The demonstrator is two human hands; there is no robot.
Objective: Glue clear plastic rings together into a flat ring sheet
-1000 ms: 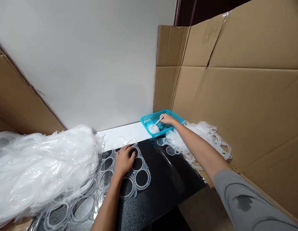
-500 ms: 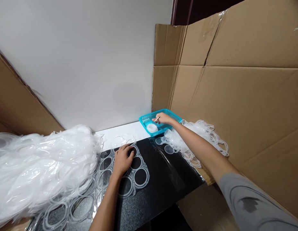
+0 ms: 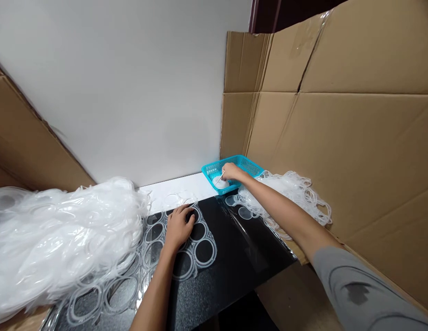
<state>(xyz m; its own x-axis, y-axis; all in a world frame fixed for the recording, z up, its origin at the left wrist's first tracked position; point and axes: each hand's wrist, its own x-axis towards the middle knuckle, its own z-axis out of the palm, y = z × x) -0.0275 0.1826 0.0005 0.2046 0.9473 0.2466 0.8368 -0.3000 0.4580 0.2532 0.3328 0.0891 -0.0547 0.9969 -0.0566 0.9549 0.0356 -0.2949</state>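
Observation:
My left hand [image 3: 179, 226] rests palm down, fingers apart, on a clear plastic sheet [image 3: 192, 246] with rows of large round holes, spread over the black tabletop [image 3: 231, 271]. Farther off on the right, my right hand [image 3: 231, 171] is closed around a thin white stick [image 3: 219, 178]. The stick slants down to a white round thing [image 3: 222, 184] inside a teal plastic basket [image 3: 251, 166]. Whether that round thing is a dish or a lump I cannot tell, since the hand partly covers it.
A big heap of clear plastic sheets [image 3: 79, 239] fills the left side. Right of the basket lies a pile of translucent plastic rings and discs [image 3: 290, 186], partly behind my forearm. Cardboard panels [image 3: 355, 151] stand along the right, and a pale wall [image 3: 148, 92] rises behind.
My right hand has turned and lowered a little, so the stick now points down at the white round thing. The left hand stays on the plastic sheet; the view has shifted slightly.

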